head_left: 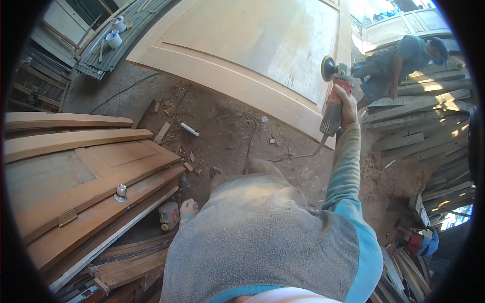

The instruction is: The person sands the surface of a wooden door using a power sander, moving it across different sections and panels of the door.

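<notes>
My right hand (346, 105) is wrapped around the body of a red and grey angle grinder (332, 117). Its round black and yellow pad (329, 68) stands on edge over the right part of a large pale wooden door (237, 83); whether it touches the wood I cannot tell. A power cord (319, 146) trails from the tool's rear to the ground. Low at my left side, partly hidden by my body, my left hand (189, 207) shows next to a plastic jug (169, 216); its finger pose is unclear.
Brown panelled doors with a metal knob (120, 193) and a hinge (67, 217) lean at the left. White buckets (113, 38) stand on corrugated sheets (101, 63). A person (399, 65) bends beside stacked planks (429, 126) at the right. Wood scraps litter the dirt floor (217, 126).
</notes>
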The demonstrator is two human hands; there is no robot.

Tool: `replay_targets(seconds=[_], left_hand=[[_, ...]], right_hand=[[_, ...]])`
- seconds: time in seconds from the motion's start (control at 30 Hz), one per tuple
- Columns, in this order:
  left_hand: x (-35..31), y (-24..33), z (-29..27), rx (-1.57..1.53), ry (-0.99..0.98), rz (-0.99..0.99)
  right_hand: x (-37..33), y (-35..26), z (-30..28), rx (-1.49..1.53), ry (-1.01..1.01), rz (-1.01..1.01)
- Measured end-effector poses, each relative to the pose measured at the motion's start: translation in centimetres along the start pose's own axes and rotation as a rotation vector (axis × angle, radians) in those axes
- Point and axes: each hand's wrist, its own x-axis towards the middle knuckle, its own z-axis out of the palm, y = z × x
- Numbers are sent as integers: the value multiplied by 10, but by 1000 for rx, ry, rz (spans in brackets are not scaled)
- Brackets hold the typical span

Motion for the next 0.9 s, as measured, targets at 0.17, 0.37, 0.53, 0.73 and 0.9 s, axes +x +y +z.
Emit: replay_targets(seconds=[0.17, 0.37, 0.53, 0.73, 0.9], left_hand=[[-15, 66, 61, 175, 258, 27], [-32, 3, 87, 226, 423, -43], [-62, -74, 152, 515, 250, -137], [-73, -154, 204, 669, 212, 29], [-92, -187, 204, 540, 163, 25]], right_hand=[[19, -48, -20, -598, -98, -50], [22, -23, -44, -755, -302, -184], [45, -21, -54, -1039, -394, -55], [59, -21, -56, -1018, -594, -120], [83, -6, -63, -997, -675, -135]])
